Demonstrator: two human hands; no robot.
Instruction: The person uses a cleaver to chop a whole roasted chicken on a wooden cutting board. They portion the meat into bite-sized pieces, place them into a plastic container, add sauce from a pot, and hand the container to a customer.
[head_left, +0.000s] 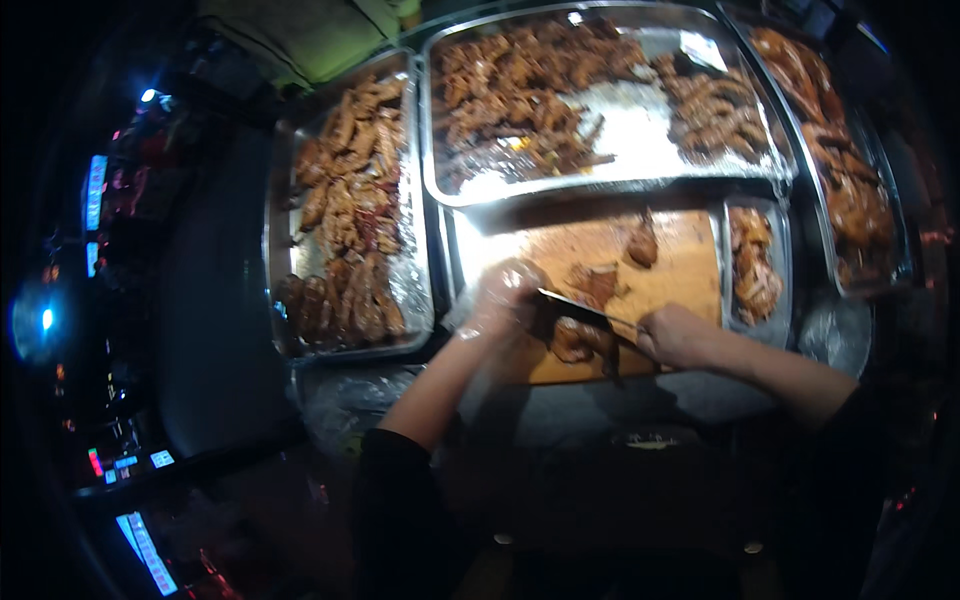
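Observation:
My right hand (670, 334) is closed round the handle of a cleaver-like knife (577, 307), whose blade points left over a wooden cutting board (682, 277). In a clear plastic glove, my left hand (510, 289) is at the board's left side, close to the blade's tip; whether its fingers hold a piece of meat cannot be made out. Brown cooked meat (574, 345) lies on the board just below the blade. Above the blade is a flatter cut piece of meat (594, 281), and a smaller piece (641, 244) rests near the board's top edge.
Metal trays of glossy cooked meat surround the board: a long tray (425, 262) at left, a wide one (487, 196) beyond, a small one (784, 277) close at right and another (825, 247) farther right. Clear plastic (360, 397) lies at the near left.

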